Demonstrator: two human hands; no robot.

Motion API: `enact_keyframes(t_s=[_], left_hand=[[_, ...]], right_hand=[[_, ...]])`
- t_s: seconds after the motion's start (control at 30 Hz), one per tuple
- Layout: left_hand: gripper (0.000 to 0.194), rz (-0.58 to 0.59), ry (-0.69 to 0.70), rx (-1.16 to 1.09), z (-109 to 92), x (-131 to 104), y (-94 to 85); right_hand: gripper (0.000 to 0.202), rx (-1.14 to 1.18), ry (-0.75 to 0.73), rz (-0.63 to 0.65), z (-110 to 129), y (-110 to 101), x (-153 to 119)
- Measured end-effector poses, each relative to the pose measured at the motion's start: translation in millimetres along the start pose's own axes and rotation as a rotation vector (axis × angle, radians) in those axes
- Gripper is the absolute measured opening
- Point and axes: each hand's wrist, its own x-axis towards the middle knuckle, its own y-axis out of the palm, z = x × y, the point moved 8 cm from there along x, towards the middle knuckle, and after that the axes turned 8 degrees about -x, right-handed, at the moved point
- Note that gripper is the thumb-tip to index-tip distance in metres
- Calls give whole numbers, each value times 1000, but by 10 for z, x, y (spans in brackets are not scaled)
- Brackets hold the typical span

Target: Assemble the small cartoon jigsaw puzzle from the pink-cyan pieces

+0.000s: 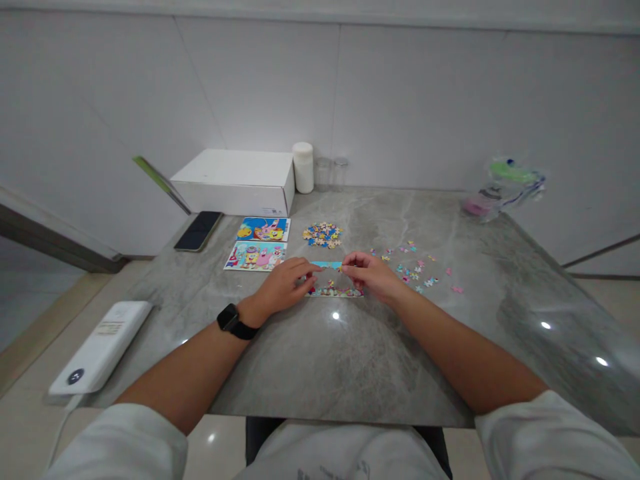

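A partly joined jigsaw puzzle [336, 292] lies on the grey table, its top and bottom strips in place around a bare middle. My left hand [286, 285] rests at its left side, fingers apart, the index finger reaching onto the top strip. At the right side, my right hand [371, 273] pinches a small puzzle piece [341, 269] at the top strip; the fingers hide most of it. Loose puzzle pieces [417, 273] are scattered to the right of that hand. Behind the puzzle sits a heap of blue and yellow pieces [323, 235].
Two cartoon picture cards [256, 256] lie left of the puzzle, near a phone [199, 231]. A white box [235, 183], a white bottle [303, 168] and two clear glasses [331, 173] stand at the back. A plastic bag [505, 190] is at the far right, a white device [103, 347] front left.
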Motion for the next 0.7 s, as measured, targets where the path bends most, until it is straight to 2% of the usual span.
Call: enact_keyframes(t_s=[0.2, 0.43, 0.7], left_hand=[[16, -12, -26, -41, -60, 22, -5], [21, -39, -229, -239, -39, 30, 75], [28, -40, -322, -294, 40, 15, 135]], right_hand=[[44, -14, -2, 18, -25, 84, -69], [45, -14, -49, 45, -26, 250, -88], [41, -108, -82, 97, -50, 344, -103]])
